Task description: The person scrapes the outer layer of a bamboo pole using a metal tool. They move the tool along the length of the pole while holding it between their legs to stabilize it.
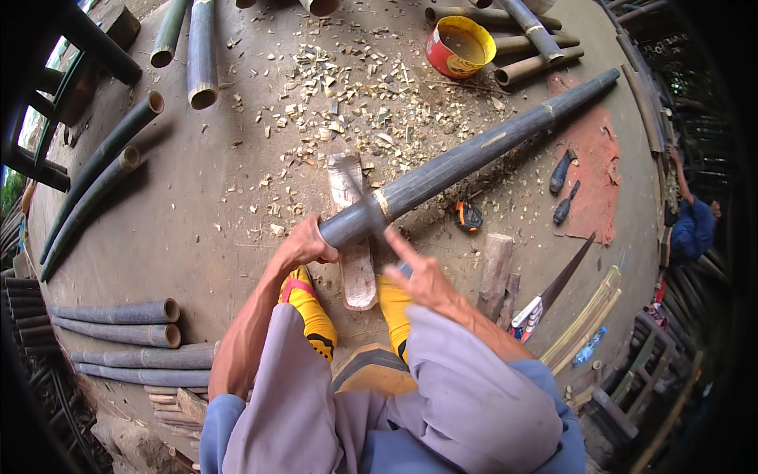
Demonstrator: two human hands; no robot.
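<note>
My left hand [304, 241] is wrapped around the near end of a dark bamboo pole [474, 170], which slants up to the far right. The pole rests across a pale wooden block [358, 284] lying between my feet. A light band circles the pole where its skin is cut, a little beyond my left hand. My right hand [426, 280] is closed on a knife-like tool [375, 217], its index finger stretched forward. Motion smears the tool's blade, which crosses over the pole beside the light band. Its exact kind cannot be made out.
Wood chips [339, 103] litter the ground ahead. A red and yellow bucket [460, 47] stands far off. To the right lie an orange tape measure [468, 216], a red cloth [588, 182] with two dark tools, and a handsaw [553, 292]. Bamboo poles [118, 312] lie left; another person [695, 225] is far right.
</note>
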